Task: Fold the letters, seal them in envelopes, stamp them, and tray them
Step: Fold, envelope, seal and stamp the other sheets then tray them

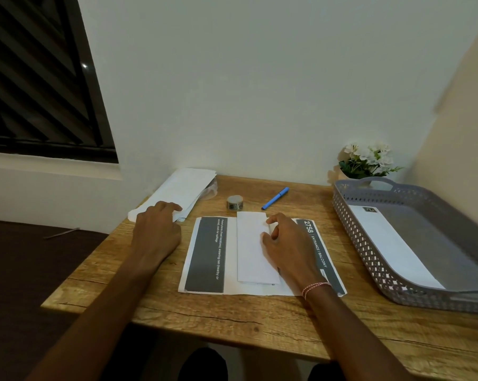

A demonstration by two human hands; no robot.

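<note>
Thumb and curled fingers of the right hand pinch the folded letter, which lies on printed sheets. The left hand rests bent fingers on the envelope stack; whether it grips one is unclear. A stamp roll, a pen and a tray holding one envelope share the surface.

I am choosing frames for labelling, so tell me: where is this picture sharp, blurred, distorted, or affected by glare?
Head view, centre: sharp, text on the printed sheet is readable; head view, right edge: the tray and wall smear; head view, left: the window frame leans from wide-angle distortion, with one small glare spot; light soft, dim.
</note>
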